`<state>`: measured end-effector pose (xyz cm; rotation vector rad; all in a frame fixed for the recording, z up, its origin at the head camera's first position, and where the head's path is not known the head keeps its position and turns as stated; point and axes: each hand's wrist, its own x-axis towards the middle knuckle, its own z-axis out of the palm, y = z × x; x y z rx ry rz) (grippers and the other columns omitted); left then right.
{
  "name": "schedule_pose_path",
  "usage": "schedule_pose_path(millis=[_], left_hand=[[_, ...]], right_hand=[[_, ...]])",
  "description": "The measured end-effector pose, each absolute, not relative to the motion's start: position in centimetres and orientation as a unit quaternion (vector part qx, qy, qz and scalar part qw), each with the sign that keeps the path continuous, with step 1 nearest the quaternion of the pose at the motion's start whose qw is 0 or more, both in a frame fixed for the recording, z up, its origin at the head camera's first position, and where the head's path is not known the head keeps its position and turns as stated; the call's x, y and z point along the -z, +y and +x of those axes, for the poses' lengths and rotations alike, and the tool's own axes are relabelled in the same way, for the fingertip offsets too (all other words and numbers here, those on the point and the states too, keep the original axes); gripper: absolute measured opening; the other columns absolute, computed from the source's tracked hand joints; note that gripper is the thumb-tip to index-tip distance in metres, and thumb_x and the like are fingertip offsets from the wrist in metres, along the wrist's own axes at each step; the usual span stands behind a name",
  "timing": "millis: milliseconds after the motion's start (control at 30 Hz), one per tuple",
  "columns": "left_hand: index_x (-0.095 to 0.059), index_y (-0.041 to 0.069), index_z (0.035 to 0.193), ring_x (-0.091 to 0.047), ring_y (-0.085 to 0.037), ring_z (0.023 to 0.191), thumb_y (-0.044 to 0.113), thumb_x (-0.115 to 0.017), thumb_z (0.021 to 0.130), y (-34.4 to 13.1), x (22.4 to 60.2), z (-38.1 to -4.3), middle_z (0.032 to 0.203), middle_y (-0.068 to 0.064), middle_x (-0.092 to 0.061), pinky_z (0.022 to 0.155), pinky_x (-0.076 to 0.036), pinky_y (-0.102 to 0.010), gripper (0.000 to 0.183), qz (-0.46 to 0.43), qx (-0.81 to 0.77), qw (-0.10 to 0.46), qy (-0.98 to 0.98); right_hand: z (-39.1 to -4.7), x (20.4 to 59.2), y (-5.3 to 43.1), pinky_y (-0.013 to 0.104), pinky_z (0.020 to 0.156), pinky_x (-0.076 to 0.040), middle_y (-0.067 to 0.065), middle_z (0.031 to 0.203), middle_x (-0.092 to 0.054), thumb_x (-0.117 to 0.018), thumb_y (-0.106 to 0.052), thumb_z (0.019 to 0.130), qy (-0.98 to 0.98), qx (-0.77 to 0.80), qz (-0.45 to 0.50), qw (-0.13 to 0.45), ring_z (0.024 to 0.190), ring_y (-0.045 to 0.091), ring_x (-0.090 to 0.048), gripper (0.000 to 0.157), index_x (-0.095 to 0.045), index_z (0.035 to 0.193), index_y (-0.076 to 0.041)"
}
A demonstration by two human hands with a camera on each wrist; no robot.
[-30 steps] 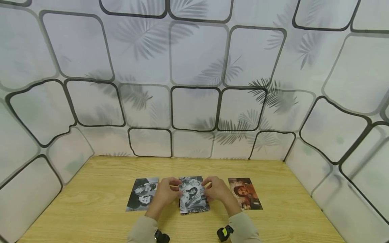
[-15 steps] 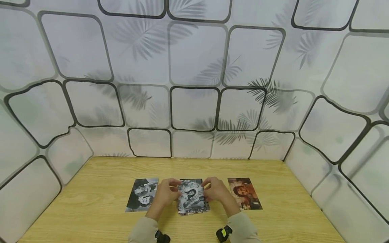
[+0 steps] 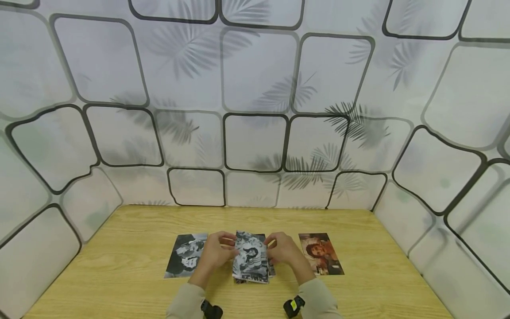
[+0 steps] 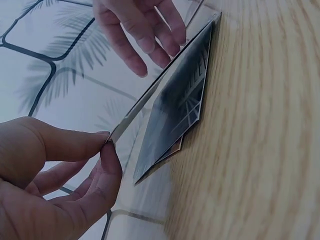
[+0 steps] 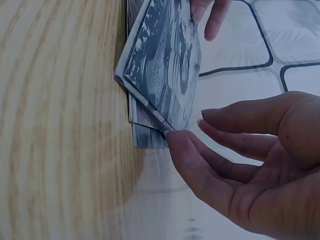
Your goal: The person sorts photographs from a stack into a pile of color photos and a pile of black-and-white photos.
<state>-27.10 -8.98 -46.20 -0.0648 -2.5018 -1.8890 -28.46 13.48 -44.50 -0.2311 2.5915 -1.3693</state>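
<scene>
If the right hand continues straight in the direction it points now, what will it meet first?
Probably the black-and-white photo in the middle. The right hand points toward its edge, and one of its fingers seems to touch the corner, though depth is unclear.

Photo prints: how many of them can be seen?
At least 5: a black-and-white print at left, a colour print at right, a tilted print pinched by the left hand, and at least two lower prints beneath it. More may be hidden underneath.
</scene>
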Motion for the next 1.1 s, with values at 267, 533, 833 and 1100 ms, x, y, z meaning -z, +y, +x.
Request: schedule_pose_path(millis=[267, 533, 833, 1100], left_hand=[[-0.067, -0.009, 0.12, -0.073, -0.029, 0.091, -0.011, -0.078, 0.081, -9.0, 45.9, -27.0, 0.111, -0.027, -0.07, 0.072, -0.064, -0.038, 0.04, -0.008, 0.598, 0.017, -0.801], [-0.069, -0.007, 0.117, -0.075, -0.033, 0.096, -0.012, -0.074, 0.084, -9.1, 45.1, -27.0, 0.114, -0.026, -0.072, 0.075, -0.064, -0.037, 0.033, 0.003, 0.614, 0.048, -0.787], [-0.072, -0.002, 0.115, -0.074, -0.03, 0.099, -0.012, -0.072, 0.087, -9.8, 44.5, -26.7, 0.115, -0.022, -0.07, 0.076, -0.064, -0.037, 0.03, 0.01, 0.611, 0.051, -0.79], [-0.074, 0.001, 0.109, -0.071, -0.026, 0.097, -0.009, -0.073, 0.087, -11.2, 44.1, -26.0, 0.117, -0.019, -0.069, 0.074, -0.062, -0.037, 0.024, 0.011, 0.562, 0.054, -0.825]], right_hand=[[-28.4, 44.5, 13.7, 0.038, 0.063, -0.062, 0.018, 0.099, -0.069, -0.066, 0.004, 0.093, 0.882, 0.451, -0.094, 0.096, 0.07, 0.022, -0.07, 0.022, -0.068, 0.115, 0.004], [-28.4, 44.6, 13.3, 0.036, 0.063, -0.062, 0.016, 0.098, -0.069, -0.067, 0.002, 0.093, 0.88, 0.453, -0.102, 0.097, 0.069, 0.022, -0.07, 0.022, -0.069, 0.115, 0.002], [-28.1, 44.2, 12.7, 0.041, 0.069, -0.064, 0.017, 0.095, -0.066, -0.066, 0.001, 0.095, 0.863, 0.479, -0.125, 0.104, 0.074, 0.024, -0.071, 0.027, -0.065, 0.123, 0.003], [-27.6, 44.0, 11.7, 0.042, 0.065, -0.062, 0.015, 0.097, -0.06, -0.067, 0.002, 0.093, 0.849, 0.499, -0.151, 0.083, 0.068, 0.02, -0.066, 0.038, -0.062, 0.13, 0.003]])
